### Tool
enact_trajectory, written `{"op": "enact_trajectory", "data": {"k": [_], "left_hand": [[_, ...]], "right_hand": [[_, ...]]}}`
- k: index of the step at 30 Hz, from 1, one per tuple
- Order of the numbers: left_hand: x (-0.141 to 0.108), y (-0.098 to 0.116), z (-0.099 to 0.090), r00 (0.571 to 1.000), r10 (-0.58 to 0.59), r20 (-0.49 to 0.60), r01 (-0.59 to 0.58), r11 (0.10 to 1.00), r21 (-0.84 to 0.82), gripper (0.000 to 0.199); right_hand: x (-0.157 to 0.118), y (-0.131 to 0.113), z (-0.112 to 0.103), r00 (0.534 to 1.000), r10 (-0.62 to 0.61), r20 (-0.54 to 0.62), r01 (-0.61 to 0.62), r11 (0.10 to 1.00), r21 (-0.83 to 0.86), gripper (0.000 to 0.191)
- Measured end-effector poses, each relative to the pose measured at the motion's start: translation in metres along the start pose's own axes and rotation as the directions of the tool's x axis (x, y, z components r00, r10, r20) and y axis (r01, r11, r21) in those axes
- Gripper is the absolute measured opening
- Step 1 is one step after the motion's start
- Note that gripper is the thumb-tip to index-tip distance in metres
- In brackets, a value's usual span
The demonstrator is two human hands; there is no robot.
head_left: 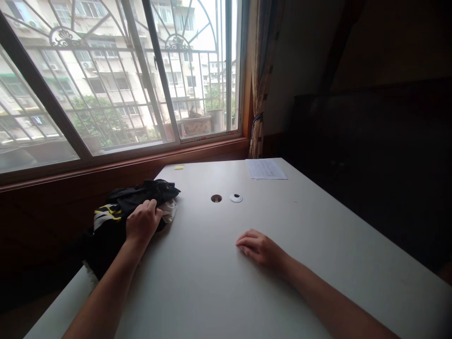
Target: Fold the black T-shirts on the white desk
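At the table's left edge lies a crumpled heap of black clothes (132,197) with yellow and white stripes. My left hand (144,221) is on its right side, fingers curled into the cloth; the fingertips are hidden. A pale cloth (169,210) pokes out just beyond that hand. My right hand (260,248) rests on the white table (197,282), its fingers loosely bent and a little apart, with nothing in them.
A round cable hole (216,198) is in the tabletop, with its loose cover (236,198) beside it. Printed sheets of paper (266,169) lie at the far end, and a small yellow slip (179,167) at the far left. Behind are a barred window (116,80) and a curtain (259,84).
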State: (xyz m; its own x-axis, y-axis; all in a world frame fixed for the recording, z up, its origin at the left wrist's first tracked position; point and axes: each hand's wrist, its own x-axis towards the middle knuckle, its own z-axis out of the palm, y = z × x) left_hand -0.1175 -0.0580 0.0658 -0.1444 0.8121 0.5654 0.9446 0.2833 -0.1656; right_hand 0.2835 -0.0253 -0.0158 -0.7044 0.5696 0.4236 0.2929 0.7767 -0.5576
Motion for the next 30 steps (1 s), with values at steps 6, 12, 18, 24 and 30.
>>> {"op": "enact_trajectory", "data": {"k": [6, 12, 18, 24, 30], "left_hand": [[-0.014, 0.051, -0.031, 0.988, 0.138, -0.077, -0.155, 0.933, -0.325, 0.010], [-0.061, 0.129, -0.063, 0.854, 0.490, -0.175, -0.478, 0.607, -0.635, 0.011], [-0.114, 0.187, -0.078, 0.540, 0.810, -0.229, -0.638, 0.217, -0.739, 0.007], [-0.105, 0.180, -0.081, 0.560, 0.809, -0.177, -0.582, 0.232, -0.780, 0.007], [-0.070, 0.137, -0.052, 0.761, 0.644, 0.083, -0.452, 0.618, -0.644, 0.034]], "right_hand": [[0.001, 0.002, 0.000, 1.000, 0.008, -0.005, -0.007, 0.999, 0.035, 0.022], [0.001, 0.004, 0.001, 0.973, 0.228, -0.011, -0.214, 0.928, 0.305, 0.038], [-0.002, 0.005, 0.002, 0.944, 0.330, 0.022, -0.302, 0.831, 0.467, 0.053], [-0.002, -0.001, 0.006, 0.949, 0.314, 0.025, -0.315, 0.946, 0.079, 0.059], [0.000, -0.004, 0.006, 0.940, 0.342, 0.008, -0.341, 0.939, -0.054, 0.031]]}}
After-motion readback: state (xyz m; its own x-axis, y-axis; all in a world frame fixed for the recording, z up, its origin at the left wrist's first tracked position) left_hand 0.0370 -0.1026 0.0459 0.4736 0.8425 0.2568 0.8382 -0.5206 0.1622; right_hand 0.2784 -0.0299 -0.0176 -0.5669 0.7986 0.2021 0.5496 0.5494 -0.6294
